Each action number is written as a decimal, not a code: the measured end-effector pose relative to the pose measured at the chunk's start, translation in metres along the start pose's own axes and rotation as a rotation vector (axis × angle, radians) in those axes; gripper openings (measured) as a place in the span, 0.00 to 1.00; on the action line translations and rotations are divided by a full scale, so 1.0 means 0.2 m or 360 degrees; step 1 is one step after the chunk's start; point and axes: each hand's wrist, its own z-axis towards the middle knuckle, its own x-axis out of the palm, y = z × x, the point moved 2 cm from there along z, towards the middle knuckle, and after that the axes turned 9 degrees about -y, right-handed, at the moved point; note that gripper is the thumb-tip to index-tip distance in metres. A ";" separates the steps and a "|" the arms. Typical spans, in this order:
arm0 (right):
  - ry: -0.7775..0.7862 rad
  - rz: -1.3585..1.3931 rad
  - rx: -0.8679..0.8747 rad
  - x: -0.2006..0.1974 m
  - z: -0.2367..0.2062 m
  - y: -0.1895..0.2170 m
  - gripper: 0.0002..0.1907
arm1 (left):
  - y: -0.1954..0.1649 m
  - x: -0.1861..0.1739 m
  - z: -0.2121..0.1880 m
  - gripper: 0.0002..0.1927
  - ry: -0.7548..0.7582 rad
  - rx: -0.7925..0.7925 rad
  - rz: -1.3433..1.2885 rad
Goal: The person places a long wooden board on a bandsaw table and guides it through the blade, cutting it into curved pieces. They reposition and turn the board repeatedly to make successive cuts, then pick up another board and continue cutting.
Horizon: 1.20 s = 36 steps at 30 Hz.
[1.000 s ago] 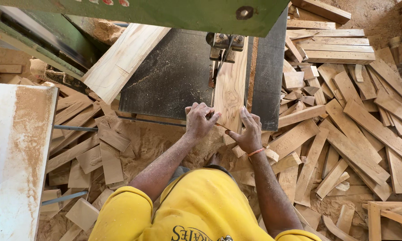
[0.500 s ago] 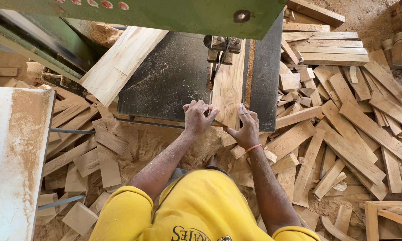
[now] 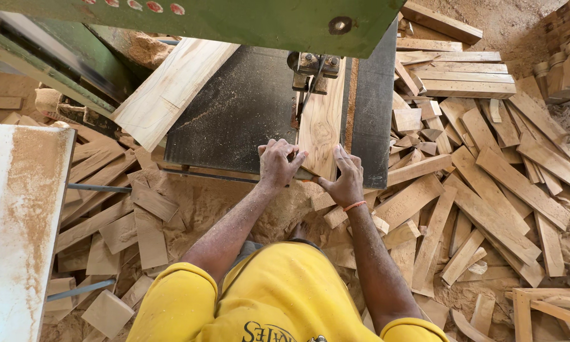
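1. A big green saw machine (image 3: 234, 19) stands at 12 o'clock, across the top of the room.
2. Its dark table (image 3: 234, 114) sits under it, dusty with sawdust.
3. A white bench (image 3: 19, 221) is at 9 o'clock.
4. Lots of cut wood pieces (image 3: 487, 190) lie on the floor from 1 to 5 o'clock.
5. A wide pale plank (image 3: 171, 88) leans on the table at 11 o'clock.
6. A narrow board (image 3: 323, 126) lies flat on the table, just under the saw blade (image 3: 307, 88).
7. The left hand (image 3: 278, 163) presses on the board's near end, fingers bent.
8. The right hand (image 3: 345, 180) touches the board's right edge, fingers spread flat, with an orange band on its wrist.
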 end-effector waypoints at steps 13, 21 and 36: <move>-0.0050 0.0126 -0.0113 0.09 -0.09 -0.11 0.52 | 0.05 0.02 -0.05 0.15 0.0058 0.0011 -0.0055; -0.0016 0.0156 -0.0114 0.02 -0.11 -0.05 0.49 | 0.01 -0.03 -0.09 0.15 -0.0010 0.0044 -0.0087; -0.0032 0.0153 -0.0060 0.01 -0.01 0.00 0.50 | 0.01 -0.04 -0.01 0.16 0.0021 0.0030 -0.0047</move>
